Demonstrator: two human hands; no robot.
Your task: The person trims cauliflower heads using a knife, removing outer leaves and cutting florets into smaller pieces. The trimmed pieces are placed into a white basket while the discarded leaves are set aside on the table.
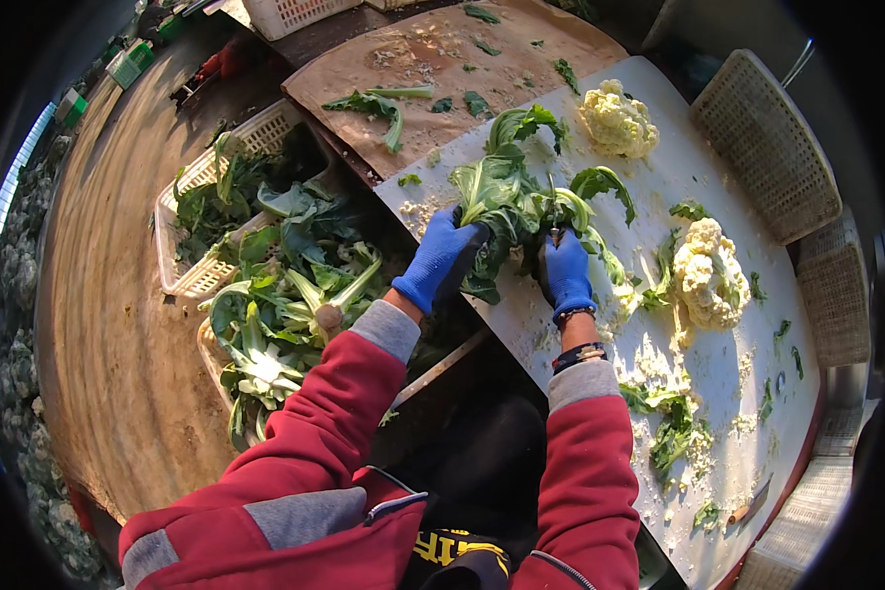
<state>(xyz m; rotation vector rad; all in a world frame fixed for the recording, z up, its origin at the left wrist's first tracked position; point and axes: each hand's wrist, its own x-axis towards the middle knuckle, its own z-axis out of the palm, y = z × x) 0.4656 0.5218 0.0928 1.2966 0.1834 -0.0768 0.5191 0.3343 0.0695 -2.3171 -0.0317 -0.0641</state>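
Observation:
Both my hands wear blue knit gloves over the near left edge of the white tabletop (767, 413). My left hand (444, 254) grips the leaves of a leafy cauliflower (498, 184). My right hand (564, 271) is closed round a knife (554, 234), whose handle end and thin blade show among the leaves; the rest is hidden. The underside of this cauliflower and any head on it are hidden by leaves. Two trimmed cauliflower heads lie on the white top: one (619, 119) beyond my hands, another (710, 274) to the right.
Crates (210, 276) of cut leaves and stalks stand at left, beside a brown floor. Brown sheeting (428, 55) with leaf scraps covers the far table. A second knife (748, 505) lies at lower right. White plastic crates (767, 144) line the right edge. Leaf scraps (671, 435) and crumbs litter the white top.

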